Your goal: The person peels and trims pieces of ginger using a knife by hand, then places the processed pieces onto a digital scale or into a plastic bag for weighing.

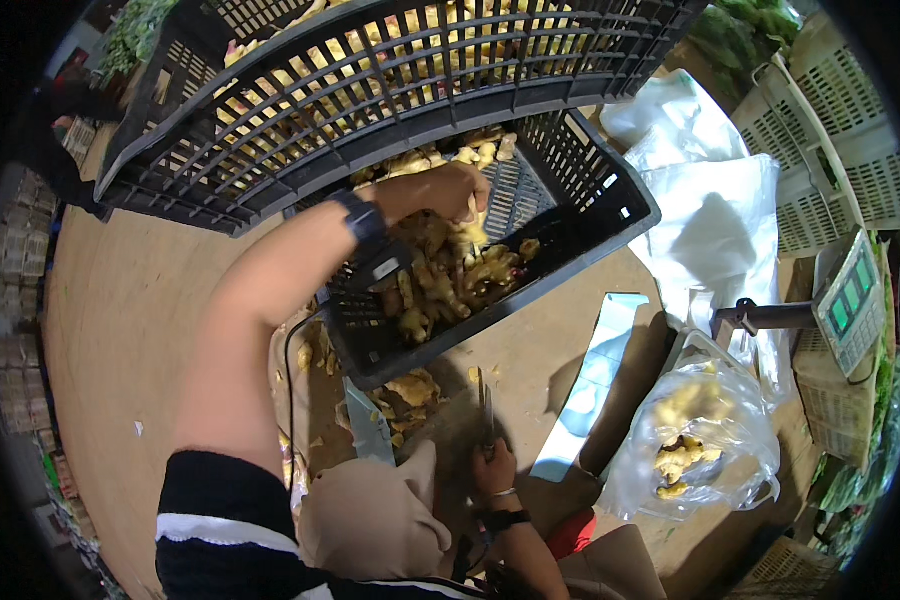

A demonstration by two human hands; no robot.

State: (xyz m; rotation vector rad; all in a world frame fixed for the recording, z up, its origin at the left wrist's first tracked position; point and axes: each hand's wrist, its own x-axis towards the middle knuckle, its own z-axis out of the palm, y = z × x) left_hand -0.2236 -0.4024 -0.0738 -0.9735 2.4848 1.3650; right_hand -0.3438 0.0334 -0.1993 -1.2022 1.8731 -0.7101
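My left hand [450, 193] reaches into a black plastic crate [600, 255], its fingers closed on a piece of ginger root [474, 231]. Beneath and beside it lies a heap of ginger [435, 277], brownish and knobbly, with lighter pieces [486, 154] towards the far side. Part of the slatted crate floor shows. Lower down, my right hand [495, 469] grips the dark handle of a knife [487, 412], whose narrow blade points away from me towards the crate. The blade touches nothing that I can see.
Another black crate [390, 112], full of ginger, overhangs the far side. At right, a clear plastic bag of ginger [690, 457] rests by a digital scale [847, 300]. White plastic bags [709, 217] lie beyond. Ginger scraps [412, 390] litter the floor near a pale strip [592, 386].
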